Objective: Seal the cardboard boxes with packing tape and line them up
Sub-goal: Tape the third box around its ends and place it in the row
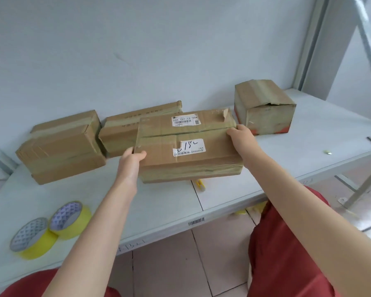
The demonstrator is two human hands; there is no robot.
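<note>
Both hands grip one box (189,146) at the middle of the tabletop (159,202), in front of a white wall (137,50). The left hand (131,159) holds the box's 9 o'clock end, thumb lying on the top face and fingers hidden round the side. The right hand (239,133) clasps the 3 o'clock end, fingers curled over the edge by the taped middle seam. Tape runs along that seam and round the near side. A printed label (185,120) sits on the far flap and a handwritten label (189,147) on the near one. I cannot tell whether the box's underside touches the tabletop.

Taking the held box as the dial's centre:
- A back box (124,129) lies at 10 o'clock, partly hidden behind it.
- A left box (60,146), banded with tape, lies at 9 o'clock, just beside the back box.
- A cube box (263,108) stands at 2 o'clock, apart, its top dented.
- A yellow object (200,185) pokes out at 6 o'clock from under the near edge.
- Two yellow tape rolls lie at 8 o'clock by the tabletop's near edge, the far roll (70,219) touching the near roll (32,239).

Red trousers (287,254) show below the tabletop.
</note>
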